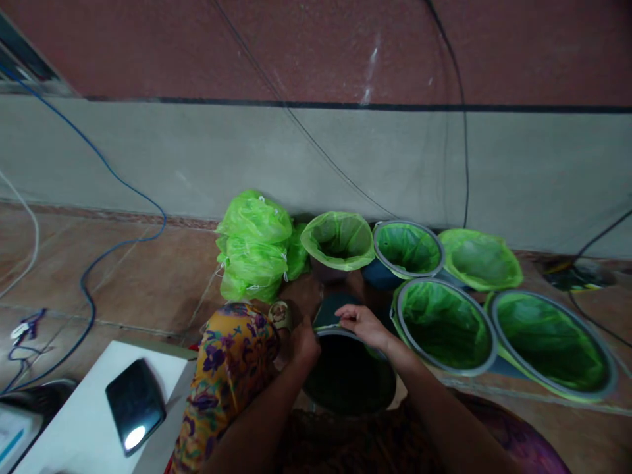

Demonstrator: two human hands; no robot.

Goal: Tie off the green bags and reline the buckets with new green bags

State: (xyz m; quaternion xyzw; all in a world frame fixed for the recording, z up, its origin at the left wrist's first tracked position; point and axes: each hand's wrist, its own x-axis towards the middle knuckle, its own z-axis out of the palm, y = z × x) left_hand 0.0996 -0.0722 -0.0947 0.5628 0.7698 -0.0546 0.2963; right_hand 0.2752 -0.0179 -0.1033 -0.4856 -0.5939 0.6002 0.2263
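Observation:
A dark bucket (350,378) stands between my knees, its mouth tilted toward me and its inside in deep shadow. My left hand (305,343) is closed at the left side of its rim, fingers partly hidden. At the far side of the rim, my right hand (363,324) has its fingers bent together in a pinch. A thin strip of green shows along the rim between the hands; what exactly the right fingertips hold is too small to make out. Right of the hands is a bucket (447,326) lined with green mesh under a grey ring.
Several more green-lined buckets (338,240) stand along the wall and to the right. Bundled green mesh bags (254,243) are heaped at the wall. On the left are a white box (74,408) with a phone (135,405) and a blue cable (86,276) across the tiles.

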